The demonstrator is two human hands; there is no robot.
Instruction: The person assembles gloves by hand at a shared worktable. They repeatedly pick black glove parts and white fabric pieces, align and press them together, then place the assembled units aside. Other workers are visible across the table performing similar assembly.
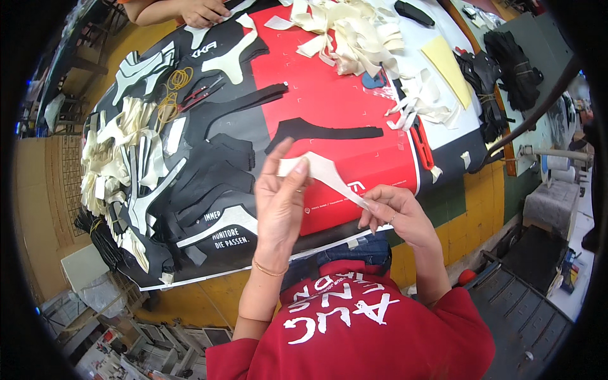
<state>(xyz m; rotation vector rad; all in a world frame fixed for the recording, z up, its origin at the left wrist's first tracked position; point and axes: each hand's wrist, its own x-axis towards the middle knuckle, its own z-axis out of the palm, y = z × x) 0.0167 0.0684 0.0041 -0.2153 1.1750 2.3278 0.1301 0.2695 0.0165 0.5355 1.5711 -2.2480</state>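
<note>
A white curved cut fabric piece (328,172) is held up above the table, stretched between my two hands. My left hand (280,193) pinches its wide end between thumb and fingers. The narrow end is gripped in the fingertips of my right hand (398,212). Just beyond lies a black cut piece (323,131) of similar shape, flat on the red part of the table cover (342,158). To the left of my left hand are stacked black cut pieces (215,168), and a white cut piece (231,220) rests nearer the front edge.
Cream fabric scraps (354,38) heap at the back, with more scraps (114,145) at the left. A red cutter (420,142) lies right, red-handled scissors (199,95) left. Another person's hand (204,11) touches the far edge. Black bundles (513,60) sit at right.
</note>
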